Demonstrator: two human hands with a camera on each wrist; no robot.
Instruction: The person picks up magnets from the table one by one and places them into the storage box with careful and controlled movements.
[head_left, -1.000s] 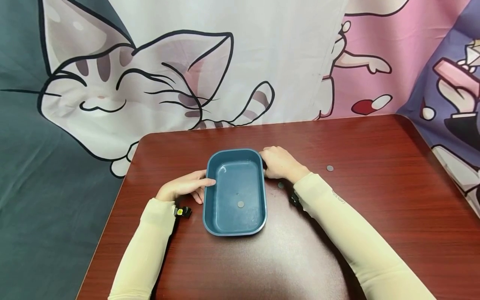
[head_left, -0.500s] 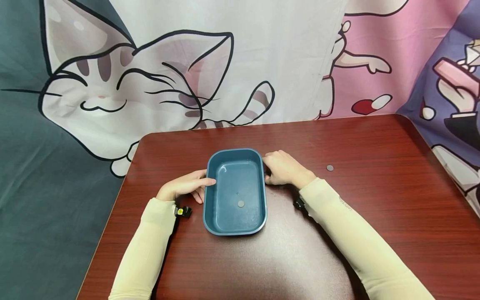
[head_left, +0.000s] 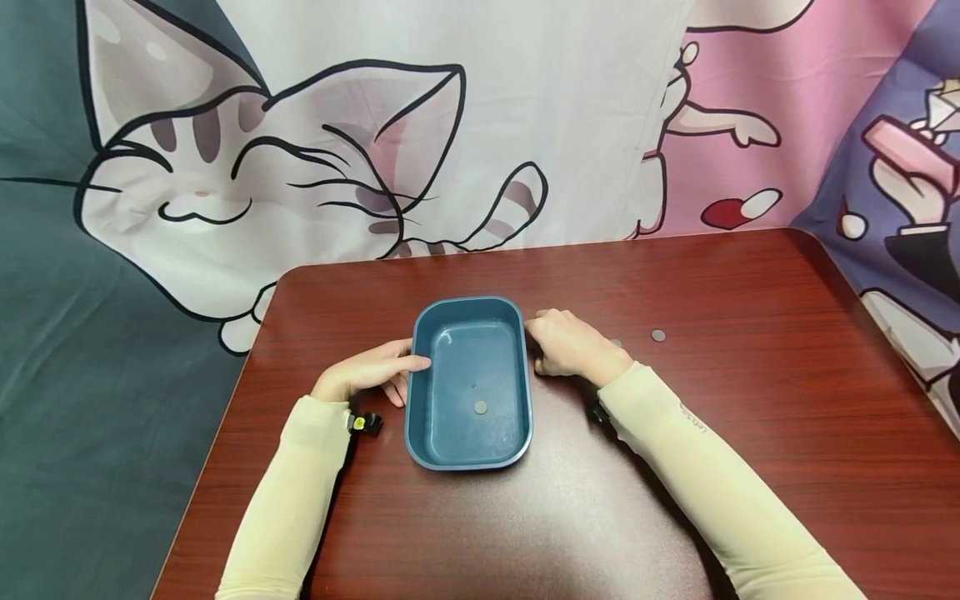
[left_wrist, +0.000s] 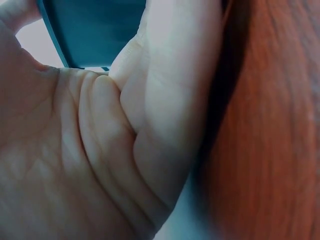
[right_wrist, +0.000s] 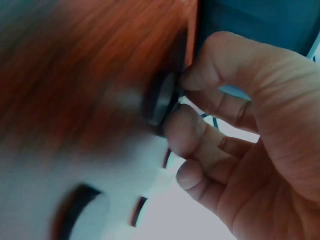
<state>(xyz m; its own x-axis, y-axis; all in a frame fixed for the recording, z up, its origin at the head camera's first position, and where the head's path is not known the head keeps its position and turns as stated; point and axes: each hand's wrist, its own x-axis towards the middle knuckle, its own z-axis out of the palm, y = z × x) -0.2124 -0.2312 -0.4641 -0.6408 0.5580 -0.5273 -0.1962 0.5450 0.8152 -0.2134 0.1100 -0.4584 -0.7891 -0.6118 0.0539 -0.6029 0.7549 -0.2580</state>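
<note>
A blue rectangular plastic box (head_left: 468, 457) stands on the table with one grey coin (head_left: 481, 407) on its floor. My left hand (head_left: 378, 369) grips the box's left wall, thumb over the rim and the other fingers outside, near the table. Outside the right wall, my right hand (head_left: 573, 343) is low over the table with fingers curled. The right wrist view shows its thumb and fingertips pinching at the edge of a blurred round coin (right_wrist: 162, 102). The head view has that coin hidden behind the hand.
One grey coin (head_left: 657, 336) lies on the brown table (head_left: 720, 400) to the right. Another coin (head_left: 615, 342) is partly covered behind the right wrist. A printed cat curtain (head_left: 570, 108) hangs along the table's back edge.
My right hand has shifted slightly right and toward me along the box. A coin near its wrist is now covered, and one behind the wrist shows. The left hand keeps its place.
</note>
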